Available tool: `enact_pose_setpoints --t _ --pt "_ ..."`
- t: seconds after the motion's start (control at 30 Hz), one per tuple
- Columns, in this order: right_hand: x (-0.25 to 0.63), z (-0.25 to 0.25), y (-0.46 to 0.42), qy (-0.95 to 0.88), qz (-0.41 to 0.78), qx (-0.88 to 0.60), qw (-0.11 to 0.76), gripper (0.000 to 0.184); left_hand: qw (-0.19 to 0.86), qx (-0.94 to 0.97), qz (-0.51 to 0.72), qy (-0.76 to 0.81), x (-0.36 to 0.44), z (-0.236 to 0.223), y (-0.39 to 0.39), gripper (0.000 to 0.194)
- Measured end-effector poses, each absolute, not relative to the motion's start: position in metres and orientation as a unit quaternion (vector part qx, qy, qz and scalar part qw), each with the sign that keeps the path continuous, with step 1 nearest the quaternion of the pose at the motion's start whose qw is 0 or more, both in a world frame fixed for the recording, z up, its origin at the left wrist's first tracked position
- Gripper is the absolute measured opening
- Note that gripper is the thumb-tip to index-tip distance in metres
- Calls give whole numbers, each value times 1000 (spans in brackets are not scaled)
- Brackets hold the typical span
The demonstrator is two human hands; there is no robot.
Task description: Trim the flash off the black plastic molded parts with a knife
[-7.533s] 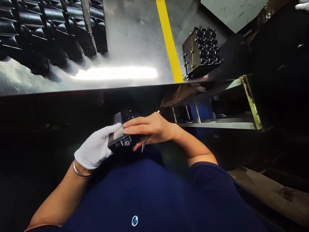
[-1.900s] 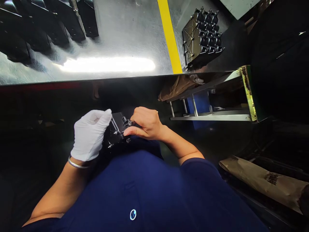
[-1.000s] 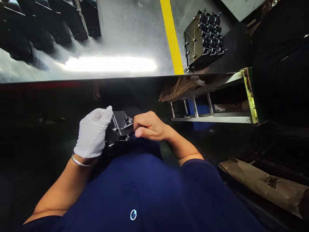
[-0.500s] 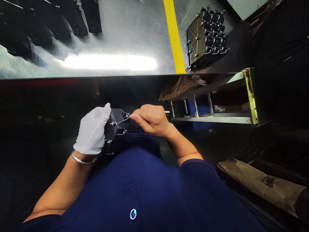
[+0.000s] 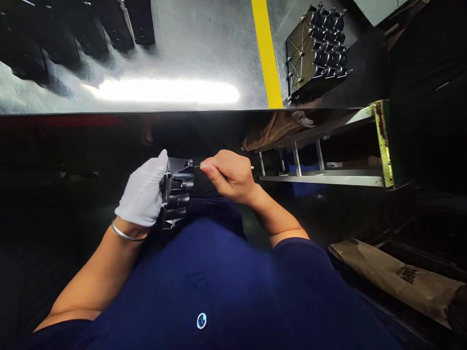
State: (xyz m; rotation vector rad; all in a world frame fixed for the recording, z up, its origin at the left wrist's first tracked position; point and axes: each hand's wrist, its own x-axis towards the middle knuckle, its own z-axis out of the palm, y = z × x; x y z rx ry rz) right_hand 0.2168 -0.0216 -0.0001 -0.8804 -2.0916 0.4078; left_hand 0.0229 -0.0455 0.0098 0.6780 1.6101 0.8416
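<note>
My left hand (image 5: pixel 144 192), in a white glove, grips a small black plastic part (image 5: pixel 177 190) with metal pins, held on edge above my lap. My bare right hand (image 5: pixel 229 174) pinches a thin metal blade tool (image 5: pixel 199 166) whose tip touches the part's upper edge. Both hands are close together, below the near edge of the metal table (image 5: pixel 189 53).
On the table, rows of black parts (image 5: pixel 83 24) lie at the far left and a stack of black parts (image 5: pixel 317 46) sits right of a yellow stripe (image 5: pixel 266 53). A metal frame (image 5: pixel 328 160) stands to the right, with a brown paper bag (image 5: pixel 397 282) lower right.
My left hand has turned the part from flat to on edge and raised it a little. My right hand moved up with the blade, from the part's face to its top edge.
</note>
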Motion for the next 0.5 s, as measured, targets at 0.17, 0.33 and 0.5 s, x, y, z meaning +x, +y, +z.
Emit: enact_pose_setpoints --t 0.17,0.33,0.5 --pt "215 -9 -22 -854 93 -367 356 26 562 286 327 704 24 10 -44 43" --pt "217 -11 -22 -860 98 -384 323 30 542 306 319 715 28 17 -42 38" --pt "215 -11 -24 -854 118 -405 304 36 537 297 316 724 29 19 -43 38"
